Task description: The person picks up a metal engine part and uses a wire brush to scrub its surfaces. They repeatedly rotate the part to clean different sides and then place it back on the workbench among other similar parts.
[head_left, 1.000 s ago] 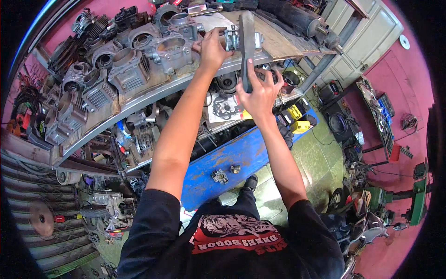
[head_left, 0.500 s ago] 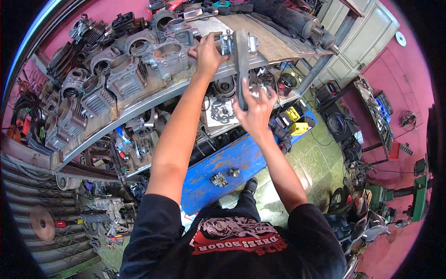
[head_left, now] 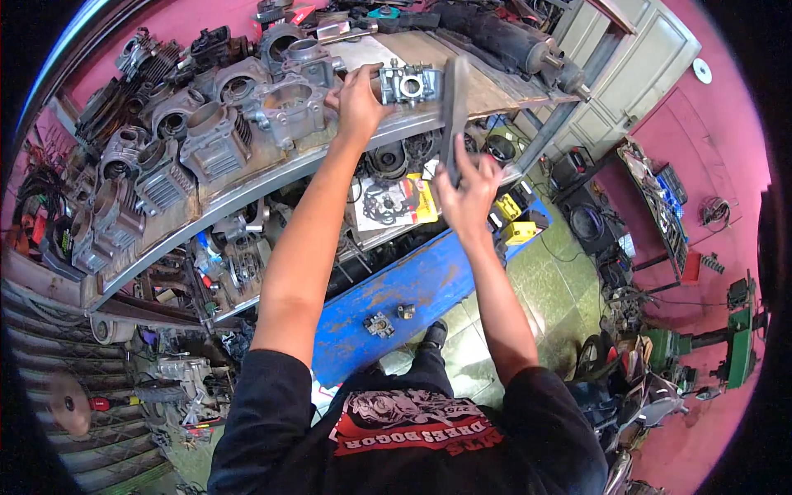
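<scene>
My left hand (head_left: 360, 105) grips the left end of a silver carburetor (head_left: 410, 85), a small metal body with a round bore facing up toward me. It is held over the front edge of the workbench. In my right hand (head_left: 469, 191) is a long, flat, grey bar-like tool (head_left: 454, 107), smeared by motion, so its exact kind is hard to make out. The tool stands nearly upright, just right of the carburetor; whether the two touch I cannot tell. My right fingers close round its lower end, some of them stretched out.
Several engine cylinders (head_left: 216, 140) line the bench at left, beside a curved metal edge (head_left: 223, 191). A dark exhaust muffler (head_left: 503, 41) lies at back right. Below are a gasket set (head_left: 386, 203), a blue bench (head_left: 388, 301) with small metal parts (head_left: 379, 325), and yellow boxes (head_left: 519, 233).
The grey tool and my right hand have shifted right, away from the carburetor. The carburetor, hidden in part before, now shows its round bore. The whole view has shifted slightly.
</scene>
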Motion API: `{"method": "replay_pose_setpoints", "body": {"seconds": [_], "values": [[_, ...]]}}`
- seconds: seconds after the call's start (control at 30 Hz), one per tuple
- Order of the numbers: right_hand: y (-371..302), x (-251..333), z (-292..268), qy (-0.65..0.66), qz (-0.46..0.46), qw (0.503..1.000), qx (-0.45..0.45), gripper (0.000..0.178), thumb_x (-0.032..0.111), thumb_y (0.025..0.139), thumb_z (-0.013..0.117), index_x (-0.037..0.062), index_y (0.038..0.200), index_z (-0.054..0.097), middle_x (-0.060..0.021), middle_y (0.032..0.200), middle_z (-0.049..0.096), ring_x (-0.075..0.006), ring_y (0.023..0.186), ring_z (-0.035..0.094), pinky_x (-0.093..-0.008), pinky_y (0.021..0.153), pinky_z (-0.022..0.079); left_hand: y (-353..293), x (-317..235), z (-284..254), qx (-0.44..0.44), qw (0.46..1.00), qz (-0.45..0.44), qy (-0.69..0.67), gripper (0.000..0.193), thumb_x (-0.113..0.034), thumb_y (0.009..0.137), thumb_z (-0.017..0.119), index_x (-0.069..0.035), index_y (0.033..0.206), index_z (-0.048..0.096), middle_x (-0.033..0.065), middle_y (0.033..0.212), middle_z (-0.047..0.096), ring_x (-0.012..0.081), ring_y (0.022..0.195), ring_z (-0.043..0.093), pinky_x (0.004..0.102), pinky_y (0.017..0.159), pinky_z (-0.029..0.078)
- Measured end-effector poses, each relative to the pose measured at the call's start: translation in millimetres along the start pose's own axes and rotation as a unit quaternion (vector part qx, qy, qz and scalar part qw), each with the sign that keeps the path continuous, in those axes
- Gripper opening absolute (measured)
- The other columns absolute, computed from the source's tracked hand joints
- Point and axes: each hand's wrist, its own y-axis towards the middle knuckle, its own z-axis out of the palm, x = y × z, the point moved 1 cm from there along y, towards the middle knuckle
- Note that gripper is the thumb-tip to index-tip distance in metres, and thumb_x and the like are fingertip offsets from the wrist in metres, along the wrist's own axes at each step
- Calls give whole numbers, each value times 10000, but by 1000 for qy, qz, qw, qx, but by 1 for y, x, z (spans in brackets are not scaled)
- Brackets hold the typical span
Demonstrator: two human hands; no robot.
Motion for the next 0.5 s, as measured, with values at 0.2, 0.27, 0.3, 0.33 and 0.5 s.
{"method": "replay_pose_setpoints", "body": {"seconds": [0.2, 0.27, 0.3, 0.33, 0.5], "values": [[-16, -7, 20, 20, 51, 998, -6, 595, 269, 786, 769, 59, 1331, 657, -161, 848, 649, -301, 903, 599, -456, 979, 367, -2, -2, 2, 0, 1000, 4, 7, 826, -195, 498, 964, -128, 1243, 614, 72, 1172, 700, 277, 1200, 584, 502, 994, 327], [-37, 2, 9, 65, 94, 992, 47, 577, 260, 794, 768, 64, 1327, 663, -158, 874, 648, -301, 907, 595, -448, 982, 367, -2, -5, -2, -9, 1000, -3, 19, 824, -201, 498, 971, -125, 1237, 614, 65, 1160, 707, 270, 1201, 582, 510, 991, 320], [-37, 4, 4, 68, 89, 993, 44, 576, 257, 793, 769, 65, 1325, 664, -156, 883, 648, -294, 903, 594, -441, 980, 369, -1, -7, -3, -13, 1000, -3, 17, 822, -205, 501, 970, -125, 1237, 613, 62, 1157, 709, 269, 1203, 581, 515, 990, 318], [-27, 0, 2, 44, 79, 996, 22, 573, 255, 794, 766, 67, 1326, 664, -149, 889, 651, -285, 888, 594, -433, 968, 373, -5, -6, -2, -12, 1000, -5, 15, 820, -208, 503, 970, -126, 1236, 613, 59, 1154, 711, 267, 1204, 580, 521, 989, 316], [20, -10, 18, 79, 140, 987, 1, 552, 252, 814, 748, 65, 1327, 660, -133, 847, 628, -283, 857, 593, -421, 913, 387, -2, -6, 2, -4, 1000, 20, 15, 814, -191, 516, 949, -132, 1250, 603, 93, 1148, 695, 292, 1175, 592, 481, 967, 332]]}}
